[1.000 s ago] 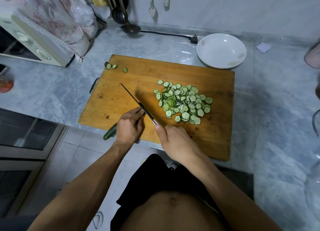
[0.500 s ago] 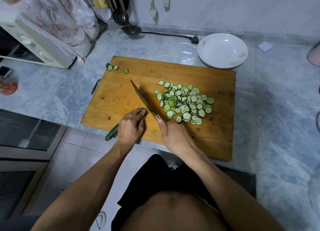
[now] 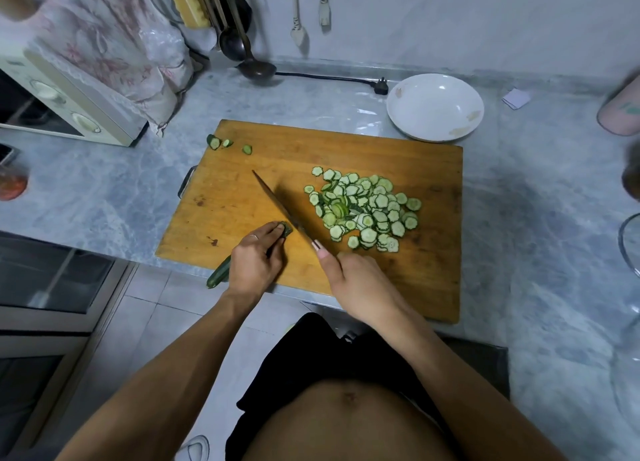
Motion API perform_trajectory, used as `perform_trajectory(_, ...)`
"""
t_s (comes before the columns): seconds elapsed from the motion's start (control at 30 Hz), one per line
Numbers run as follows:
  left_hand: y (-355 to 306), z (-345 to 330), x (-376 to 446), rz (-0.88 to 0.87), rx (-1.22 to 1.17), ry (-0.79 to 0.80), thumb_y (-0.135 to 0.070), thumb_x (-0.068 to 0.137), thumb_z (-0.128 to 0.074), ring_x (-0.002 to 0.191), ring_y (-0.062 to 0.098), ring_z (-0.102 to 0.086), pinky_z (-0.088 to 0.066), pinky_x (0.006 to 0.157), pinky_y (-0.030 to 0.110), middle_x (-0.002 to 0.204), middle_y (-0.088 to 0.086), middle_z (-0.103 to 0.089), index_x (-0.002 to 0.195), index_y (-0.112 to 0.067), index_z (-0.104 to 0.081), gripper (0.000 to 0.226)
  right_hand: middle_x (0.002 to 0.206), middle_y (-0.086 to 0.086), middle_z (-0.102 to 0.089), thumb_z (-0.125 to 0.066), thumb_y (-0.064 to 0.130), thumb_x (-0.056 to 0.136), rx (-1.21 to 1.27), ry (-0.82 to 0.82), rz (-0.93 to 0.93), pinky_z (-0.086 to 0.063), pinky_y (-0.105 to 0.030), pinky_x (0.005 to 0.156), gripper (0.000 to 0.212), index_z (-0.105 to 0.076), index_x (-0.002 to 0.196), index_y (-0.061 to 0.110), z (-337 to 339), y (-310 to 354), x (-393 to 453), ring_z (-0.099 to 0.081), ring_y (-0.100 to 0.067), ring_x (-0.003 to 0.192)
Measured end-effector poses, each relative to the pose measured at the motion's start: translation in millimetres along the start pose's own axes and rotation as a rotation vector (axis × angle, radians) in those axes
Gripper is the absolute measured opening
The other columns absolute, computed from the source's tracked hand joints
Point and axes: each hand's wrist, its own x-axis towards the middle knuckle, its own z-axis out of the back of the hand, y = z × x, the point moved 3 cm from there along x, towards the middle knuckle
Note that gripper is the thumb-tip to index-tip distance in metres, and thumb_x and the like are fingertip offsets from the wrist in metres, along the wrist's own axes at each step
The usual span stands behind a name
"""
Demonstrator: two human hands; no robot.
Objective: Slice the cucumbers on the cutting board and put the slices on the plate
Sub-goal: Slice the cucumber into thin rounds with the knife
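Observation:
A wooden cutting board point(image 3: 433, 170) lies on the grey counter. My left hand point(image 3: 254, 263) grips a dark green cucumber point(image 3: 218, 276) at the board's near left edge; its tail sticks out over the counter's edge. My right hand point(image 3: 360, 284) holds a knife point(image 3: 280, 208) by the handle, with the blade angled up and left just right of the cucumber's cut end. A heap of pale cucumber slices point(image 3: 367, 209) lies on the board right of the blade. The white plate point(image 3: 434, 106) stands behind the board's far right corner, holding no slices.
Three cucumber end pieces point(image 3: 227, 144) lie at the board's far left corner. A microwave point(image 3: 65, 104) under a cloth stands at the left. Ladles point(image 3: 249, 62) hang at the back wall beside a black cord with a plug point(image 3: 379, 85). A pink container point(image 3: 623, 111) sits at the right edge.
The knife blade has turned from edge-on to a tilted position and shifted slightly toward the slices. My left hand still holds the cucumber in the same place.

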Motion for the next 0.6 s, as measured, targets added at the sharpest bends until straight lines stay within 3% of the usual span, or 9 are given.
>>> perform_trajectory(0.37, 0, -1, 1, -0.028, 0.029, 0.018, -0.010, 0.082, -0.061, 0.101, 0.029, -0.068, -0.056, 0.087, 0.034, 0.117, 0.013, -0.070, 0.109, -0.004, -0.075, 0.030, 0.078, -0.008, -0.055, -0.023, 0.053, 0.103, -0.007, -0.007, 0.027, -0.037, -0.036, 0.064, 0.051, -0.039, 0.067, 0.021, -8, 8, -10, -0.053, -0.029, 0.080)
perform_trajectory(0.6, 2, -2, 0, -0.032, 0.036, 0.043, -0.022, 0.086, -0.050, 0.102, 0.029, -0.068, -0.055, 0.085, 0.033, 0.118, 0.012, -0.070, 0.108, -0.005, -0.075, 0.037, 0.087, -0.008, -0.054, -0.022, 0.052, 0.104, -0.012, 0.049, 0.000, -0.038, -0.035, 0.069, 0.052, -0.050, 0.084, 0.013, -6, 13, -15, -0.055, -0.031, 0.094)
